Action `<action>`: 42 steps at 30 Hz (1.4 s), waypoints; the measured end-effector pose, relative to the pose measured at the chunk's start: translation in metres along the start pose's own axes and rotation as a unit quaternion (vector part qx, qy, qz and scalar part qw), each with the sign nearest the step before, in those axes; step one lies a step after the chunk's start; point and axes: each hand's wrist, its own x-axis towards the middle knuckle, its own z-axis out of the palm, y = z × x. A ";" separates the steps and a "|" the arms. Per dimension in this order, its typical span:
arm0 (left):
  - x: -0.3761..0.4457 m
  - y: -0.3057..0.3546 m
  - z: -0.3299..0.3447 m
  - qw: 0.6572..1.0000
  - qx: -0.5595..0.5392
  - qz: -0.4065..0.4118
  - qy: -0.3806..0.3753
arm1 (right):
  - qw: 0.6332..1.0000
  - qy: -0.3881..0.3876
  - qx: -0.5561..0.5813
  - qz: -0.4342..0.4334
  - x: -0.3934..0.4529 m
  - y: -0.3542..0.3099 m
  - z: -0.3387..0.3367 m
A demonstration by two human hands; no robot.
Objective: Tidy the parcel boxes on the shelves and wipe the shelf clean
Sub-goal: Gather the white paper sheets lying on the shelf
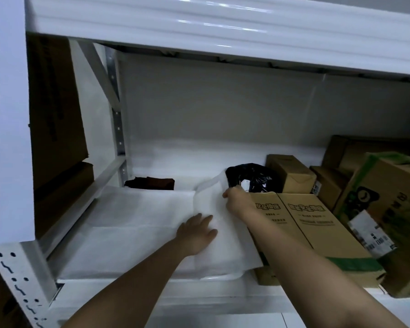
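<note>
Parcel boxes crowd the right half of the white shelf (166,157). Nearest the front lies a long brown carton (315,230) with printed lettering on its top and a green band at its near end, reaching to the shelf's front edge. Behind it stands a small brown box (291,174), and a black plastic bag (253,177) sits just left of that box, touching the long carton's far end. To the right a larger green-printed box (388,204) is tilted, a white shipping label (371,235) on its near face, with more brown cartons (355,147) stacked behind it.

Left of the long carton a white soft parcel (213,209), like a padded mailer, lies on the shelf with its far corner lifted. The right hand (236,200) has its fingers curled onto that raised edge, pinching it close to the black bag. The left hand (197,233) lies flat on the parcel's near part, fingers straight and slightly spread, pressing down. A second flat white parcel (137,209) lies under and to the left of it, covering much of the shelf's left front.

Further back on the left rests a folded dark cloth (152,183), apart from both hands. A perforated metal upright (17,275) frames the near left corner, and tall brown cardboard (55,110) leans beyond the shelf's left side.
</note>
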 end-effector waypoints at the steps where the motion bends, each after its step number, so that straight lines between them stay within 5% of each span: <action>1: -0.001 -0.002 0.002 0.999 0.033 -0.010 -0.013 | 1.000 -0.004 -0.008 0.008 -0.002 0.001 0.002; 8: -0.009 -0.029 0.008 0.986 0.129 -0.101 -0.023 | 0.986 0.003 -0.165 -0.006 -0.010 -0.005 0.029; 14: -0.016 -0.060 0.002 0.975 0.105 -0.193 0.017 | 0.985 -0.117 -0.093 -0.089 -0.003 -0.014 0.075; 18: -0.018 -0.079 -0.002 0.970 0.085 -0.228 0.020 | 0.986 -0.121 -0.076 -0.090 -0.004 -0.017 0.096; 21: -0.015 -0.084 -0.007 0.964 0.074 -0.251 0.041 | 0.993 -0.051 -0.064 -0.081 0.001 -0.026 0.100; 24: -0.008 -0.092 -0.015 0.963 0.088 -0.248 0.052 | 0.995 0.012 -0.063 -0.081 0.012 -0.035 0.097; 31: 0.027 -0.117 -0.037 0.972 0.091 -0.203 0.069 | 0.992 -0.057 -0.054 -0.098 0.046 -0.045 0.110; 42: 0.046 -0.154 -0.037 0.977 0.108 -0.173 0.064 | 0.994 -0.033 -0.052 -0.085 0.059 -0.036 0.126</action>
